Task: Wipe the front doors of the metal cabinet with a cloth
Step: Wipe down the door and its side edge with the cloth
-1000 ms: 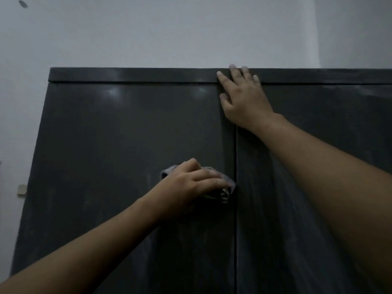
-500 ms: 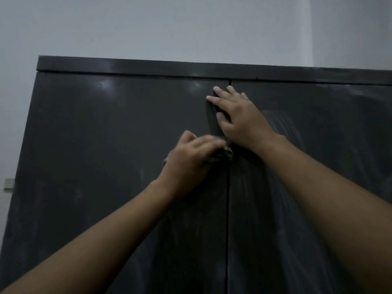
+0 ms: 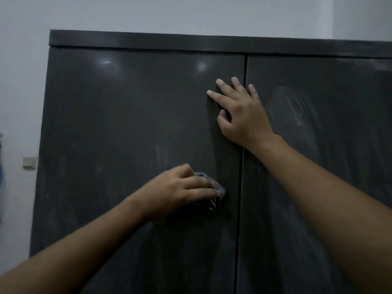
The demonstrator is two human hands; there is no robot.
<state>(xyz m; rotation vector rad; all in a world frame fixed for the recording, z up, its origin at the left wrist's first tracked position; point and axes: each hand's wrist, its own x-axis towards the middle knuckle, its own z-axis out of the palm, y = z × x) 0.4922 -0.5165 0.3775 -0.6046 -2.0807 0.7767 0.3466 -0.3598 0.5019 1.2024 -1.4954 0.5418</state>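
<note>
The dark metal cabinet (image 3: 148,42) fills nearly all of your view, with a pale wall (image 3: 169,13) behind it. Both doors are closed. The left door (image 3: 127,113) shows faint dull marks, and the right door (image 3: 350,102) carries pale streaks, so I judge that much wiping remains.

Your right hand (image 3: 241,115) lies flat across the seam between the doors, high up. Its grip is fully open, the fingers straight and spread, and it holds nothing. Your left hand (image 3: 180,188) is lower on the left door, just beside the seam. Its grip is closed over the cloth (image 3: 220,188), which is bunched small and pressed against the metal; only an edge shows past your fingertips.

Some things can go wrong from here:
- The bare right palm can leave fresh prints on the metal, because it leans where you must wipe.
- A cloth bunched so small touches only a narrow strip, so you can miss bands of dust between strokes.
- If you push the cloth over the seam, an edge can catch in the gap and pull out of your grip.
- The streaks suggest the cloth can smear the dust and not lift it.
</note>
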